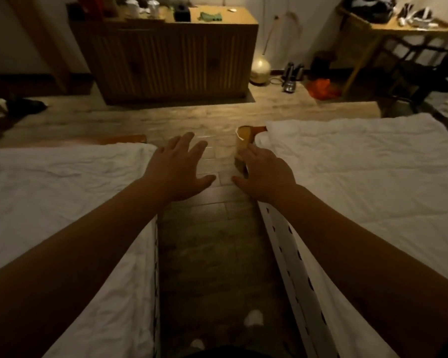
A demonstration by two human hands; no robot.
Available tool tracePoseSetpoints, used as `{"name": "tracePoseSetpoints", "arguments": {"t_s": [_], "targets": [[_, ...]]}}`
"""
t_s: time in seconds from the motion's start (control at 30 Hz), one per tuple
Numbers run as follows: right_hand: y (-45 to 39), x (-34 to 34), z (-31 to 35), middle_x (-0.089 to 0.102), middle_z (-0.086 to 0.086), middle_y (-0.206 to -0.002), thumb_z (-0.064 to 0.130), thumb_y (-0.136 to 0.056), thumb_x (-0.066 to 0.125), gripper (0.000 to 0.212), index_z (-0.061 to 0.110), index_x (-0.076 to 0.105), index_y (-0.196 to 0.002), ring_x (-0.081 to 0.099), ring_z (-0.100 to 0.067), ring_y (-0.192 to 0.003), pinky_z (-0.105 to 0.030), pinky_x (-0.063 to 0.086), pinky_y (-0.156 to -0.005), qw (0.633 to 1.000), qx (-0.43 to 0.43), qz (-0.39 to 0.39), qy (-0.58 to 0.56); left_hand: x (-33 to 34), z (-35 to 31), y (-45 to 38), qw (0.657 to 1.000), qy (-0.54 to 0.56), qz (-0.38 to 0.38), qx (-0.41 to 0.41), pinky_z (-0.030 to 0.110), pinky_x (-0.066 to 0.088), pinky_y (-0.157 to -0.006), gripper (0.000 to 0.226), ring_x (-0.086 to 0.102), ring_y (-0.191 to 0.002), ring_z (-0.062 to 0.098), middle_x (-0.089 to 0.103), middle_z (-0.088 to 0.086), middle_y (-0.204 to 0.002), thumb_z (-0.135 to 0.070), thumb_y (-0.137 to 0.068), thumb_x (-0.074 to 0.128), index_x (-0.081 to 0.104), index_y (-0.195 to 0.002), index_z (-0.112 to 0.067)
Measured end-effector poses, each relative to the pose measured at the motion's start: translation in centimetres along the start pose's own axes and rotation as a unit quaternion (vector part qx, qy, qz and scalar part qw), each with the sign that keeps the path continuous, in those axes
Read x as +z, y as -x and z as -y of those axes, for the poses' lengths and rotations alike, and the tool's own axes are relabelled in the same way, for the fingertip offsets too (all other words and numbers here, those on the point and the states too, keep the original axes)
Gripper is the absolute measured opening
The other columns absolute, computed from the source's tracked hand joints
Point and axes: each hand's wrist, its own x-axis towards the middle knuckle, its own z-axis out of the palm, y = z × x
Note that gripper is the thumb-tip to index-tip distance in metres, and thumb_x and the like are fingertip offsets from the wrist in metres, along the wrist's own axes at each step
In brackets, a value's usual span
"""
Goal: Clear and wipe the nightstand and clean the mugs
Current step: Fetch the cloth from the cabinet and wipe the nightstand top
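I stand in the aisle between two white beds with both arms stretched forward. My right hand (265, 174) grips the lower part of a tan, cylindrical mug (242, 140) with a pale rim, held tilted over the floor; its base is hidden by my fingers. My left hand (177, 169) hovers beside it, empty, with the fingers spread. Far ahead, a wooden cabinet (171, 60) carries two white lidded mugs (142, 6), a black box (182, 12) and a green cloth (210, 16).
The left bed (62, 197) and the right bed (373, 164) flank a narrow strip of wooden floor (207, 249). A round floor lamp (260, 71), dark bottles (292, 73) and an orange item (322, 89) lie right of the cabinet. A cluttered desk (409, 27) stands far right.
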Motion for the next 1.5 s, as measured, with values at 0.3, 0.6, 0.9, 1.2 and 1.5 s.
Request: {"name": "tracePoseSetpoints", "arguments": {"t_s": [0.3, 0.6, 0.9, 1.2, 1.5], "targets": [[-13.6, 2.9, -8.2, 0.039, -0.005, -0.149, 0.065, -0.078, 0.056, 0.075, 0.027, 0.034, -0.140, 0.041, -0.030, -0.132, -0.050, 0.043, -0.098, 1.000, -0.024, 0.010, 0.003, 1.2, 1.1, -13.0, 0.999, 0.006, 0.012, -0.047, 0.054, 0.028, -0.110, 0.088, 0.018, -0.144, 0.033, 0.013, 0.009, -0.160, -0.069, -0.081, 0.051, 0.016, -0.150, -0.028], [-27.8, 2.0, -15.5, 0.035, -0.007, -0.152, 0.062, -0.080, 0.057, 0.076, 0.026, 0.034, -0.142, 0.035, -0.030, -0.136, -0.050, 0.037, -0.102, 0.999, -0.037, 0.033, 0.014, 1.4, 2.0, -26.1, 0.994, 0.030, 0.030, -0.097, 0.054, 0.025, -0.113, 0.086, 0.015, -0.145, 0.032, 0.011, 0.009, -0.160, -0.066, -0.084, 0.051, 0.015, -0.151, -0.026], [-44.1, 7.0, -17.7, 0.032, -0.007, -0.153, 0.066, -0.078, 0.055, 0.078, 0.029, 0.030, -0.143, 0.034, -0.031, -0.138, -0.051, 0.038, -0.102, 0.999, -0.015, 0.037, 0.028, 3.4, 11.3, -39.7, 0.994, 0.022, 0.049, -0.093, 0.053, 0.026, -0.114, 0.084, 0.012, -0.146, 0.031, 0.009, 0.008, -0.161, -0.064, -0.086, 0.050, 0.013, -0.152, -0.026], [-62.4, 9.1, -17.2, 0.037, -0.006, -0.151, 0.066, -0.077, 0.054, 0.076, 0.027, 0.033, -0.139, 0.038, -0.030, -0.135, -0.051, 0.040, -0.099, 0.999, 0.014, 0.033, 0.020, 3.6, 22.5, -56.9, 0.996, 0.004, 0.061, -0.071, 0.052, 0.030, -0.111, 0.086, 0.017, -0.145, 0.031, 0.013, 0.008, -0.160, -0.069, -0.083, 0.048, 0.014, -0.151, -0.027], [-80.9, 13.1, -23.3, 0.039, -0.005, -0.149, 0.066, -0.077, 0.056, 0.075, 0.028, 0.034, -0.138, 0.040, -0.028, -0.133, -0.048, 0.044, -0.095, 0.999, 0.014, 0.051, 0.012, 7.2, 29.4, -75.9, 0.994, -0.012, 0.070, -0.078, 0.052, 0.034, -0.109, 0.087, 0.022, -0.144, 0.030, 0.017, 0.007, -0.159, -0.072, -0.082, 0.047, 0.016, -0.150, -0.028]]}}
